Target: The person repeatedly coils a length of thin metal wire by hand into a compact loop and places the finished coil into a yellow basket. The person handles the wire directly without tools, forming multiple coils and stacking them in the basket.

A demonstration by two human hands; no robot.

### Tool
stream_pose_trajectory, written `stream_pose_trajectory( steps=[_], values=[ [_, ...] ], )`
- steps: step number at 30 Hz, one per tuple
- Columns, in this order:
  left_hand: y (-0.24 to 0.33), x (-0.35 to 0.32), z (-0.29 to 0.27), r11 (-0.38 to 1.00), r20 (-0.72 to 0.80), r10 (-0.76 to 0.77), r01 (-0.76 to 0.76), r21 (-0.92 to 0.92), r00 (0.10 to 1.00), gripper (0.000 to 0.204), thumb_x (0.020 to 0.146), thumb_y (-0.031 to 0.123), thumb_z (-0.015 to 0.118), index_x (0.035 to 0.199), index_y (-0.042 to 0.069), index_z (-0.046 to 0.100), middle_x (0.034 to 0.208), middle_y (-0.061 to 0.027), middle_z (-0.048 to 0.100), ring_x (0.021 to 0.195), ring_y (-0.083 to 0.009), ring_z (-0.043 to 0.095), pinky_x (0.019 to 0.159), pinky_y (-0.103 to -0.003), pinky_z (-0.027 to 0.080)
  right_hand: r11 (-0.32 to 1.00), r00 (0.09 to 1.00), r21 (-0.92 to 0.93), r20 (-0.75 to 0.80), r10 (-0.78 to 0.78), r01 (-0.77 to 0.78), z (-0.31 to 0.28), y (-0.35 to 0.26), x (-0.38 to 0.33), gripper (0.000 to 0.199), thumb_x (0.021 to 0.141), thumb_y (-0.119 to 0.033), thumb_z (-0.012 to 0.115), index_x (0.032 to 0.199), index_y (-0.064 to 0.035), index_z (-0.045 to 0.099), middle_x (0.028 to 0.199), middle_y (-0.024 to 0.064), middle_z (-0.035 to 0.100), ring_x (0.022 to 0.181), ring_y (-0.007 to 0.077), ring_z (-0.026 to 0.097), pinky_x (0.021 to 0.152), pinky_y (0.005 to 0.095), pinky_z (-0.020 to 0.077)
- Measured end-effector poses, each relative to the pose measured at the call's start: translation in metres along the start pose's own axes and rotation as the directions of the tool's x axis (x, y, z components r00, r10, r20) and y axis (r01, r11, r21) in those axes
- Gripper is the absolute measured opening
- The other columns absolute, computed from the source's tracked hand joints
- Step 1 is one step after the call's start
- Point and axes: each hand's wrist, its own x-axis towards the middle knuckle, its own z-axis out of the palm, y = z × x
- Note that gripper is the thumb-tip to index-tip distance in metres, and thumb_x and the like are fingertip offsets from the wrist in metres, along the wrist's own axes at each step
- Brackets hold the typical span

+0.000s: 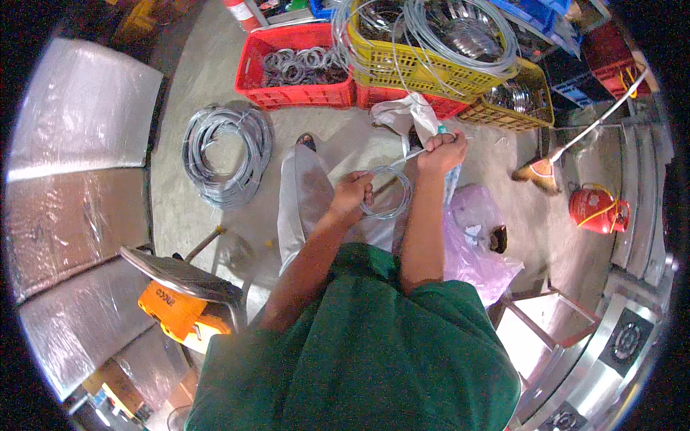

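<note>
At centre, the wire loop (410, 192) fills most of the gap between the left hand (352, 194) and right hand (443, 151). Centre left, a strip of floor (283, 129) offers passage between coil (256, 154) and left leg (305, 190). At top, red crate (295, 100) and yellow crate (410, 74) bar the way. Right of centre, floor gives room between purple bag (474, 266) and broom (540, 174). Lower left, a seat (183, 274) obstructs; clearance there looks tight, though it's dim.

Grainy; edges bent, corners black; plastic wrap (86, 115) glaring.
</note>
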Motion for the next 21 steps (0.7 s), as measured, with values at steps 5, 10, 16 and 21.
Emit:
stream_pose_trajectory(
  steps=[5,10,16,21],
  values=[
    [-0.003,0.025,0.010,0.966,0.077,0.257,-0.258,0.003,0.963,0.022,0.093,0.015,0.060,0.109,0.001,0.063,0.063,0.0019,0.048,0.048,-0.0085,0.040,0.043,-0.028,0.033,0.418,0.758,-0.635,0.494,-0.427,0.650,-0.011,0.018,0.015,0.020,0.096,-0.024,0.052,0.086,-0.0074,0.057,0.062,-0.0024,0.047,0.049,0.0071,0.038,0.043,0.0267,0.0288],
    [0.039,-0.003,0.016,0.689,0.286,0.319,-0.429,0.585,0.903,0.032,0.097,0.019,0.049,0.120,-0.001,0.059,0.073,-0.0107,0.063,0.059,-0.0242,0.057,0.054,-0.037,0.044,0.814,0.868,-0.575,0.443,0.226,0.081,-0.017,-0.022,0.004,0.028,0.097,-0.037,0.055,0.090,-0.0098,0.060,0.057,-0.0053,0.038,0.045,0.0081,0.035,0.040,0.0270,0.0277],
    [0.031,-0.086,0.068,0.126,0.453,0.163,-0.474,0.871,0.876,0.046,0.097,0.017,0.046,0.137,-0.004,0.038,0.094,-0.0239,0.067,0.088,-0.0428,0.064,0.079,-0.045,0.050,0.899,0.967,-0.390,0.227,-0.119,0.202,0.005,-0.031,0.032,0.039,0.102,-0.042,0.044,0.095,-0.0059,0.059,0.054,-0.0033,0.033,0.041,0.0090,0.034,0.035,0.0270,0.0249],
    [0.025,-0.068,0.068,0.199,0.354,0.310,-0.424,0.883,0.882,0.043,0.095,0.012,0.048,0.132,-0.006,0.038,0.097,-0.0254,0.067,0.093,-0.0439,0.064,0.081,-0.046,0.051,0.872,0.983,-0.456,0.124,-0.139,0.181,-0.002,0.001,0.032,0.042,0.100,-0.036,0.046,0.083,-0.0009,0.061,0.062,0.0083,0.052,0.051,0.0203,0.048,0.047,0.0357,0.0374]
  ],
)
